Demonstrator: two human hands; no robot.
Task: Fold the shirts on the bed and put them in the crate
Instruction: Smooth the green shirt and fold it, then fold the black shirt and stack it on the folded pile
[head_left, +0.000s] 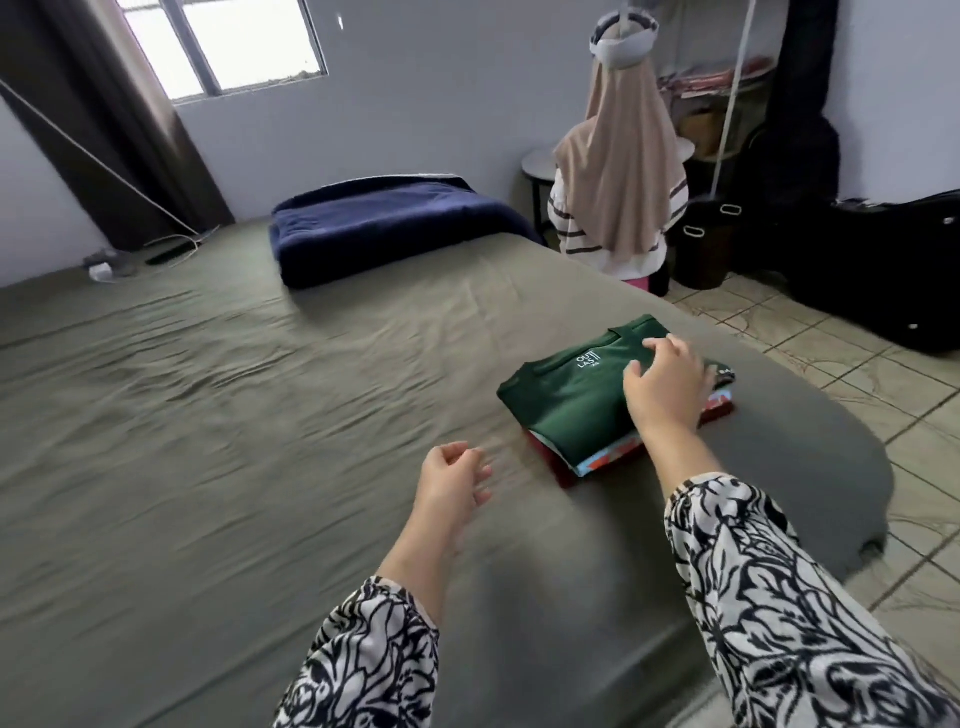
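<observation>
Near the right edge of the bed (208, 415), a stack of folded shirts (582, 410) is seen, a green one on top. Folding appears finished; the stack is judged ready to be lifted. The right hand (665, 384) is spread open, fingers resting on the green shirt, nothing gripped. The left hand (452, 483) is held loosely curled and empty above the sheet. No crate is seen; both hands will be needed under the stack.

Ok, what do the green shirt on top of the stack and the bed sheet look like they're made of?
Green shirt: looks like matte knit cotton jersey, with soft folded edges and white lettering near the collar. Bed sheet: thin olive woven cloth, probably cotton or a blend, matte, with fine wrinkles across it.
</observation>
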